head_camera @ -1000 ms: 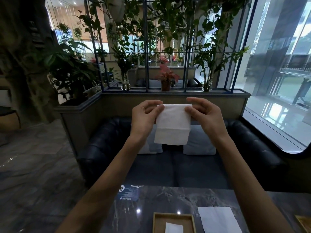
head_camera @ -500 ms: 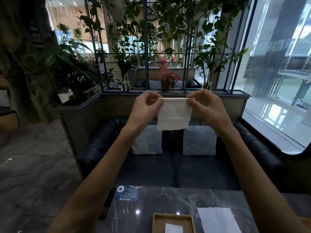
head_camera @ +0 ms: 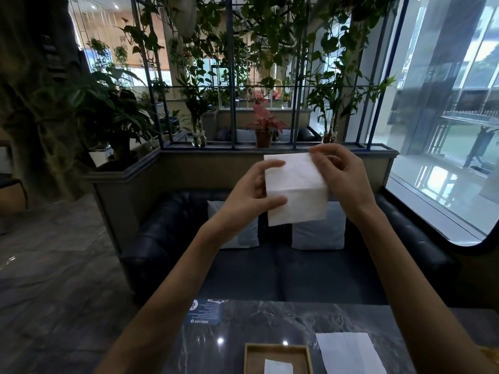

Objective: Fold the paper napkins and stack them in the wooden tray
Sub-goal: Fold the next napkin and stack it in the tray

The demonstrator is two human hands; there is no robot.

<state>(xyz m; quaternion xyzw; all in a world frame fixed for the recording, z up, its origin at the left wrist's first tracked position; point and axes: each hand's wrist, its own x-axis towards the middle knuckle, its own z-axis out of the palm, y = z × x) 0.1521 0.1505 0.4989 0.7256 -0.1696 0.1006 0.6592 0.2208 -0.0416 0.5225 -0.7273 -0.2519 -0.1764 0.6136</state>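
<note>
Both hands raised above a dark marble tabletop point(head_camera: 270, 325), the left hand point(head_camera: 247, 194) pinches a white paper napkin point(head_camera: 295, 188) along its left edge while the right hand point(head_camera: 341, 175) grips its top right corner. Below, a wooden tray point(head_camera: 249, 357) holds one folded napkin point(head_camera: 278, 367), an unfolded napkin point(head_camera: 348, 352) lying just beside it.

A wooden tray point(head_camera: 278, 349) sits on the near table point(head_camera: 270, 319), a napkin point(head_camera: 278, 367) inside; loose napkins point(head_camera: 348, 352) lie right.

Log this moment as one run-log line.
step: folding in air | left hand: holds napkin | right hand: holds napkin | wooden tray: one folded napkin inside | flat napkins: right of tray
</note>
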